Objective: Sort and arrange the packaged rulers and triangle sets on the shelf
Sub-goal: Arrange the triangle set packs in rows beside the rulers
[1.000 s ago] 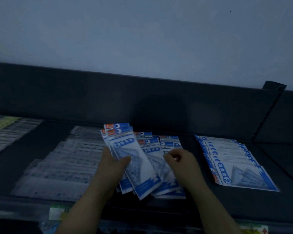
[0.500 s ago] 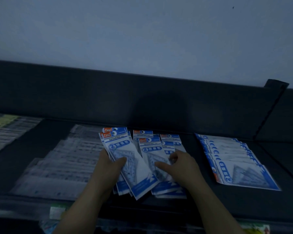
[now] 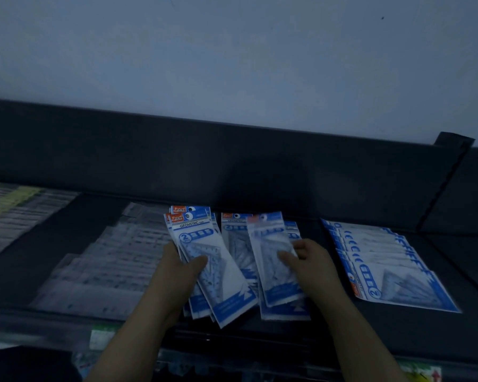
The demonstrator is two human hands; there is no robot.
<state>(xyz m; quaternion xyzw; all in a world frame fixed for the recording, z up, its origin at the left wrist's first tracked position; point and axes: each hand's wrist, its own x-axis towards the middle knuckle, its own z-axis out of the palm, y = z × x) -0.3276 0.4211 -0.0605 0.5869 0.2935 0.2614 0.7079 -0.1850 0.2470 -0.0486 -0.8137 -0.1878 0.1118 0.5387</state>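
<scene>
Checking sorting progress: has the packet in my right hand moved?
Yes: the packet the right hand pinches has shifted right, toward the fanned pile.

fanned triangle-set packs (image 3: 202,238) are showing white faces, blue banners, red-orange logo corners | overlapped triangle-set row (image 3: 392,271) is repeating blue on white | clear ruler sleeves (image 3: 102,266) are showing grey with fine dark ticks | far-left pile (image 3: 11,197) is carrying a yellow-green stripe | shelf (image 3: 149,161) is looking black
</scene>
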